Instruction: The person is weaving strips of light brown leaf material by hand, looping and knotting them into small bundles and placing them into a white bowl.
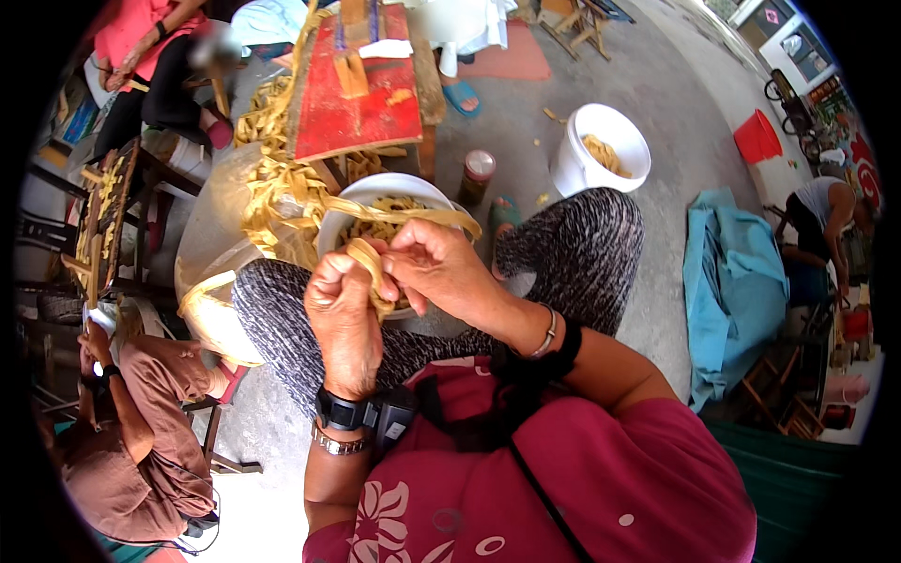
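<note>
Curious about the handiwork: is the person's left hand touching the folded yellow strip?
Touching: the head view shows the left hand with its fingers closed around the yellow strip.

Blue tarp (737, 291) draped over sth on the grey floor (666, 122), can't tell what from here. Just R of tarp, a person in a pale vest (822, 202) leaning fwd. Beyond tarp: red bkt (758, 138), then a bicycle (786, 105) nr a glazed door (798, 49). Well L of tarp, a jar (478, 169) w/ red lid, plus sb's blue slipper (462, 97). Furthest L of tarp: person in brown (164, 450), seated, & person in pink (150, 56), also seated.
</note>
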### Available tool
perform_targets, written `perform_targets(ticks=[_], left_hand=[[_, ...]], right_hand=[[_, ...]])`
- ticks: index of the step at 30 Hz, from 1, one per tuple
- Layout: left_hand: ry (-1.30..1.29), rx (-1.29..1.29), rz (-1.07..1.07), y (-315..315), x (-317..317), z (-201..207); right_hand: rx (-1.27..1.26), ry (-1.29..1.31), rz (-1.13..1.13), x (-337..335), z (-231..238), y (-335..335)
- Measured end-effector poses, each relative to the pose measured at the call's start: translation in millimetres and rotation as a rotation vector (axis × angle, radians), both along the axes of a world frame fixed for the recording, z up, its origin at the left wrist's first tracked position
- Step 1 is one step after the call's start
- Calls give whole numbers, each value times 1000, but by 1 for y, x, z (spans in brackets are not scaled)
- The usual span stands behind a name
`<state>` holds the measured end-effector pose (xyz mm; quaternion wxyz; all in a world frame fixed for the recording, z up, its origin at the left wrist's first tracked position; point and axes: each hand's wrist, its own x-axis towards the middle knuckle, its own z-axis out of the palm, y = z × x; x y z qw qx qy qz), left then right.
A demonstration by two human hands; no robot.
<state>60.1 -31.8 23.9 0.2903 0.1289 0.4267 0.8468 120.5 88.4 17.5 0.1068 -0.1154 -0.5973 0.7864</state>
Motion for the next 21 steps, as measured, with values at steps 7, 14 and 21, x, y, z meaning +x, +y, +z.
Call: perform_targets(ticks=[7,14,21], left_hand=[[-72,117,-68,9,-6,-19],[-58,-89,21,19,-5,-27],[-168,-195,112,22,2,-27]], right_hand=[[117,224,-150,2,-19,-6],[802,414,-337,5,-9,-5],[927,413,-349,0,-27,-10]])
